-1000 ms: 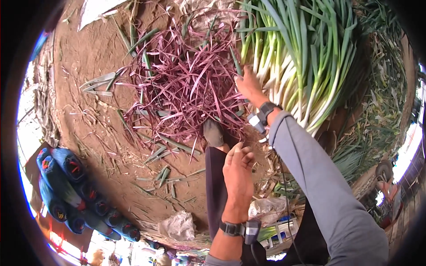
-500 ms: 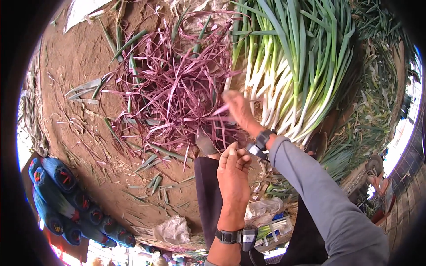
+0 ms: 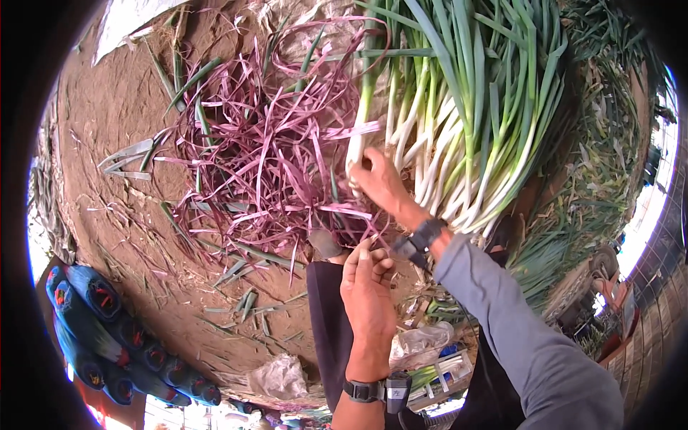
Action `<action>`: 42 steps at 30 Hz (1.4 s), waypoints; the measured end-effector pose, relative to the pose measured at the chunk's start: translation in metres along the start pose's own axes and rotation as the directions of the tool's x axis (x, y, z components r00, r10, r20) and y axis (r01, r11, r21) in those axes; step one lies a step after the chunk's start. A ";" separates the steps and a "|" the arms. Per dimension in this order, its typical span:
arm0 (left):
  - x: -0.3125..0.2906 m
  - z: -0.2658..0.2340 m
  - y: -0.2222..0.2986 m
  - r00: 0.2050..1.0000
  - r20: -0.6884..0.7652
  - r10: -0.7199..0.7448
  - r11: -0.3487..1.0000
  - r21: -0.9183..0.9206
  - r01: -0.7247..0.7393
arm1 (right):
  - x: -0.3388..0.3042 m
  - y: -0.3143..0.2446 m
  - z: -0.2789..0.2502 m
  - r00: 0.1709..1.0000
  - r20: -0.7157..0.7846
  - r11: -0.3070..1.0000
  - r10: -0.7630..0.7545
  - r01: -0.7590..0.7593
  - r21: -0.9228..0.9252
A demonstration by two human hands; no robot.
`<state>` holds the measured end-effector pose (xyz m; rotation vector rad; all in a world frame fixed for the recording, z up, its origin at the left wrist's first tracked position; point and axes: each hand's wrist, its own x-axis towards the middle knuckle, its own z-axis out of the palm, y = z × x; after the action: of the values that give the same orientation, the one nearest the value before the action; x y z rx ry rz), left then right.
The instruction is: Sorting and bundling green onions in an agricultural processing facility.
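Note:
My right hand (image 3: pixel 383 186) is closed round the white root end of a thick green onion stalk (image 3: pixel 367 100). That stalk stands apart along the left side of a big heap of green onions (image 3: pixel 459 122), whose white ends point toward me. Nearer to me, my left hand (image 3: pixel 368 279) is raised with its thumb and fingers pinched together; what they hold, if anything, is too small to tell. Left of my right hand spreads a tangled pile of purple strips (image 3: pixel 279 150), some ends reaching close to both hands.
Blue bundles (image 3: pixel 100 308) lie at the lower left. Cut green leaf pieces (image 3: pixel 247 301) and a crumpled plastic bag (image 3: pixel 278 376) are on the brown ground. More green leaves (image 3: pixel 602 158) heap up at the right. A crate (image 3: pixel 444 376) stands near my legs.
My right hand, blurred beside a purple strip before, now grips the onion stalk's white end. My left hand stays pinched in nearly the same place. The whole view has shifted slightly.

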<state>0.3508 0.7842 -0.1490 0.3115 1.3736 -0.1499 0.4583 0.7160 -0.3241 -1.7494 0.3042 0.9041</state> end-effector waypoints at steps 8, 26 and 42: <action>0.002 0.005 -0.008 0.986 -0.117 0.118 0.993 0.028 -0.116 | -0.007 -0.022 0.008 0.997 0.057 0.991 -0.043 0.036 0.131; 0.001 -0.007 -0.010 0.976 -0.007 0.218 0.976 0.004 -0.218 | -0.035 -0.212 0.047 0.958 0.149 0.928 -0.245 0.187 0.323; -0.005 -0.005 -0.003 0.999 -0.020 0.033 0.999 -0.022 -0.034 | 0.031 -0.013 -0.162 0.748 0.636 -0.135 -0.189 0.622 -0.772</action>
<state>0.3443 0.7825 -0.1454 0.3181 1.3875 -0.1041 0.5553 0.5823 -0.3172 -2.6083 -1.5815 0.8714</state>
